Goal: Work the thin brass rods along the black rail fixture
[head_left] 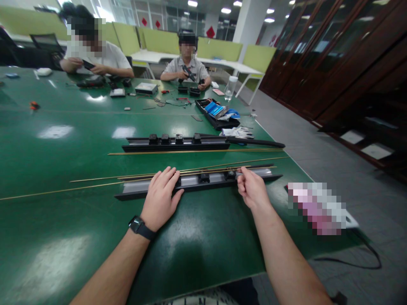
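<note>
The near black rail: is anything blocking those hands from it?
Nothing visible does: the left hand lies across the near black rail, the right hand is toward its right end. Thin gold rods run along its far side.

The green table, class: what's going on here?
Someone's left hand lies across the near rail; their right hand is closed near the rail's right end, beside a black block, but whether it grips anything is unclear. Thin gold rods lie along this rail and in front of the far rail, which carries four black blocks. Across the green table, two people each hold a dark object.
</note>
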`<state>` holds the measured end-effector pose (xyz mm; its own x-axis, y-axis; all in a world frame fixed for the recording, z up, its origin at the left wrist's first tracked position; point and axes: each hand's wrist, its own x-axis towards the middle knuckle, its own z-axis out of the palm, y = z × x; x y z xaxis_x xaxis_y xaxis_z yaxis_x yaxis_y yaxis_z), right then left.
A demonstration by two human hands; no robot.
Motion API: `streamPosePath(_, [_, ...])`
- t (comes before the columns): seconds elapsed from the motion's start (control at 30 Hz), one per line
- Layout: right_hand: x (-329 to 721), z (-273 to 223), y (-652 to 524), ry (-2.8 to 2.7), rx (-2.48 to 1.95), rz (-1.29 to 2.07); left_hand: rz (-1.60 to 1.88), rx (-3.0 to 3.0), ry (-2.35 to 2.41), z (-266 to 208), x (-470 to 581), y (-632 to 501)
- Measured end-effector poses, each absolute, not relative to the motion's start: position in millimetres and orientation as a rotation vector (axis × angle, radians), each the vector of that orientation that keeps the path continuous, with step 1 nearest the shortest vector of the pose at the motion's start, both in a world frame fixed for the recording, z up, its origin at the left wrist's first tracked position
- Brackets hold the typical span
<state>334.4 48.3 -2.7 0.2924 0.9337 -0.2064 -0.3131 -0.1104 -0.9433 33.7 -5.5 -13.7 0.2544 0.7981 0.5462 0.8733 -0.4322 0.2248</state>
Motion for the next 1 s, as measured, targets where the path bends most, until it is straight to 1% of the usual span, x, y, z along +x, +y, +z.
streamPosePath(0.37, [335.8,-2.9,48.9,-0.660,-1.241,1.184,-0.917,-2.387,-1.602,-15.8,32.9,-5.9])
streamPosePath(0.53, [336.6,-4.0,49.7,-0.681,-1.233,1.230,-0.922,-2.384,-1.605,-15.4,33.6,-5.8])
streamPosePath(0.7, [337.9,-6.2,50.0,-0.659,-1.235,1.190,-0.921,-2.383,-1.618,-14.6,34.4,-6.0])
streamPosePath(1.0, [334.4,3.5,48.1,-0.625,-1.268,1.201,-0.919,-2.381,-1.654,-13.3,36.5,-7.1])
